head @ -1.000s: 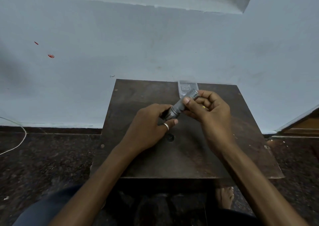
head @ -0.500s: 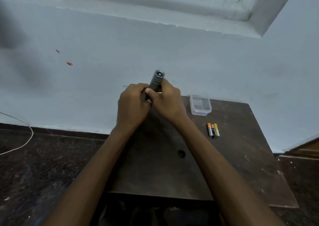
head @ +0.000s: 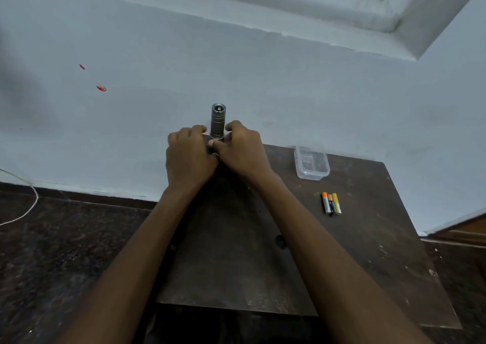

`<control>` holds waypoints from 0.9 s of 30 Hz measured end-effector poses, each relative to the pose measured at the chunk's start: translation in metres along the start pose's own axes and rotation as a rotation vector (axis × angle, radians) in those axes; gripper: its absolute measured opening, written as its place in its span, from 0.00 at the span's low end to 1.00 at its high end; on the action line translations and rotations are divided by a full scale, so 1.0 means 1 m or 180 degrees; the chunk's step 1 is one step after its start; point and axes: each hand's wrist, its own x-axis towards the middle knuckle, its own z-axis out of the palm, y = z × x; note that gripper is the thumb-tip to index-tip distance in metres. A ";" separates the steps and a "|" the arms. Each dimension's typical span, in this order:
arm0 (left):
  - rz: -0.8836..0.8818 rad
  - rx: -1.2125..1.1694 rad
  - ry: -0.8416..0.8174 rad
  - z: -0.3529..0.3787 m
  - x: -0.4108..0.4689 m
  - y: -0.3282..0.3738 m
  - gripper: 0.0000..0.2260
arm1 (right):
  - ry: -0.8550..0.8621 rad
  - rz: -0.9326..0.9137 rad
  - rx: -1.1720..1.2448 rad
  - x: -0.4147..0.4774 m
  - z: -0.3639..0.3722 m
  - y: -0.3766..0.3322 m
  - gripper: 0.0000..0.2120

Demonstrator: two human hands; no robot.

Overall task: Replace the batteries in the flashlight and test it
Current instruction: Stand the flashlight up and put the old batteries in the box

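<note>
A grey metal flashlight (head: pixel 218 120) stands upright, raised in front of the pale wall, its round end facing me. My left hand (head: pixel 188 157) and my right hand (head: pixel 243 150) are both closed around its lower part, thumbs meeting at its base, so the bottom of the body is hidden. No light shows from it. Three small batteries (head: pixel 331 203) lie side by side on the dark wooden table (head: pixel 355 251), to the right of my right forearm; their tips are orange, tan and yellow.
A clear plastic box (head: pixel 312 163) sits open at the table's far right, near the wall. A small round hole (head: pixel 279 240) marks the tabletop. The dark stone floor (head: pixel 65 238) lies to the left, with a white cord (head: pixel 23 207) across it.
Both hands have lifted the flashlight off the table area and turned it from a slant to upright; the view has tilted up, so the batteries and box now show on the right.
</note>
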 end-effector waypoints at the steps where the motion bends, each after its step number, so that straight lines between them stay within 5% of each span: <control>1: -0.0110 0.0129 0.0022 -0.001 -0.007 0.003 0.18 | 0.0044 -0.0015 -0.0123 -0.007 -0.006 0.004 0.14; 6: 0.0487 -0.0152 0.0364 -0.005 -0.044 0.033 0.10 | 0.0457 0.0169 -0.0602 -0.061 -0.060 0.046 0.06; 13: 0.2148 -0.0320 -0.0549 0.031 -0.091 0.076 0.12 | 0.0923 0.0875 -0.1282 -0.122 -0.134 0.114 0.11; 20: 0.2490 0.0023 -0.0863 0.068 -0.102 0.110 0.20 | 0.0380 0.0728 -0.1443 -0.129 -0.131 0.133 0.12; 27: 0.2607 0.0113 -0.1140 0.080 -0.094 0.112 0.12 | 0.0171 0.0769 -0.1357 -0.122 -0.136 0.132 0.08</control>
